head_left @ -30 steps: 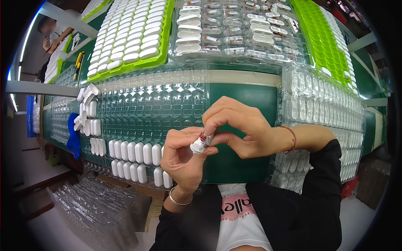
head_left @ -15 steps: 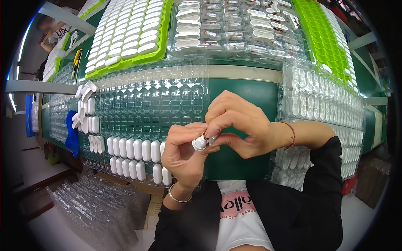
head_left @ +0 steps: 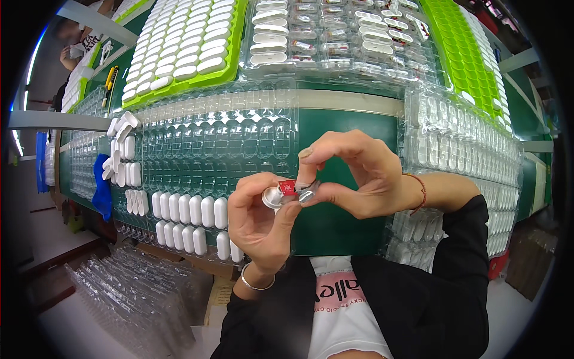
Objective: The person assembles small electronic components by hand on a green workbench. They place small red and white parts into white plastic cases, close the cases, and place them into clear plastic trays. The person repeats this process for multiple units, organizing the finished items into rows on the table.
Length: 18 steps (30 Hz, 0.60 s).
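A small white piece with a red tag (head_left: 281,192), its long axis lying left to right, was pinched between the left hand (head_left: 260,224) and right hand (head_left: 353,176) above the green table's (head_left: 341,230) near edge.

The small white piece (head_left: 274,197) now shows its round pale face toward the camera, with a red tag (head_left: 287,187) visible beside it. The right hand (head_left: 359,176) sits slightly higher, its forefinger arched further over the left hand (head_left: 260,224).
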Motion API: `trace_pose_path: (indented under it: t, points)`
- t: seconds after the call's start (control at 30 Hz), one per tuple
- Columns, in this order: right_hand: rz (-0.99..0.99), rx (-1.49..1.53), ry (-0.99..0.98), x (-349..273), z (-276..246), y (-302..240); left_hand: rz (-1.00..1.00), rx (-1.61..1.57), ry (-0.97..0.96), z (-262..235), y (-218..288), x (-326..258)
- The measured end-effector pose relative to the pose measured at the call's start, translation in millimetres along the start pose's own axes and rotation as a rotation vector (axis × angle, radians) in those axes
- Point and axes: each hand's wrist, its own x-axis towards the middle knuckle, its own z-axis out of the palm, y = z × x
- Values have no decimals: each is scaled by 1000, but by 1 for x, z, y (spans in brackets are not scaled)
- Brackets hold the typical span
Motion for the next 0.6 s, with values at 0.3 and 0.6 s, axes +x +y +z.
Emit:
trace_pose_path:
  t: [0.3,0.6]
  points:
    - [-266,-251,-51,2,4,9,24,156,-141,-18,-1,-1]
    - [-216,-219,-117,5,2,9,92,264,-172,-21,5,2]
